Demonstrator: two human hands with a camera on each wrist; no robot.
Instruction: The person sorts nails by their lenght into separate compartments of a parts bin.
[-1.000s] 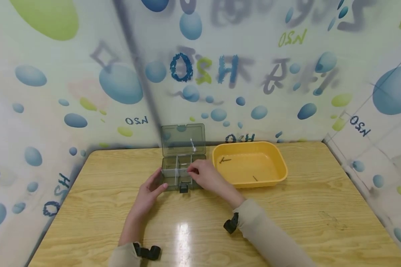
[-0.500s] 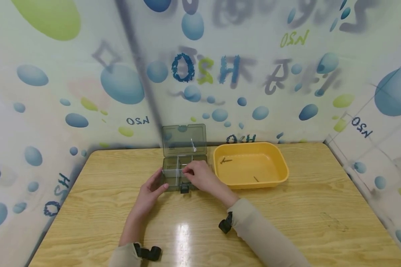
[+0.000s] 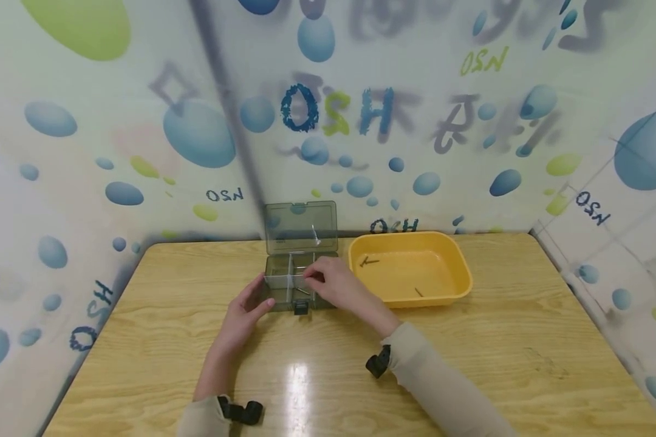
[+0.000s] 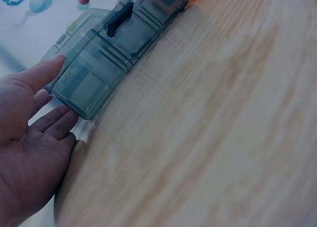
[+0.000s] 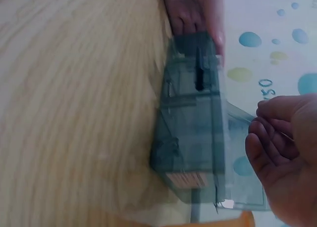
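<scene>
A smoky see-through compartment box (image 3: 277, 296) stands at the back of the table, its lid (image 3: 300, 227) raised against the wall. White dividers split the inside. My left hand (image 3: 243, 312) holds the box's left end, thumb at the front corner and fingers along the side, as the left wrist view (image 4: 89, 83) also shows. A small screw-like piece (image 3: 303, 291) lies in the front middle compartment, behind the black latch (image 3: 301, 308). Over the box's right half hovers my right hand (image 3: 333, 282). In the right wrist view its bent fingers (image 5: 267, 138) show nothing between them.
Right of the box stands a yellow tray (image 3: 410, 303). Inside it, a few screws (image 3: 370, 262) lie at the left and another screw (image 3: 418, 292) near the front. The patterned wall (image 3: 361, 152) rises directly behind the wooden table (image 3: 443, 352).
My right hand moved left over the front middle compartment, then back slightly right and up. The screw-like piece now shows in that compartment. My left hand has stayed on the box.
</scene>
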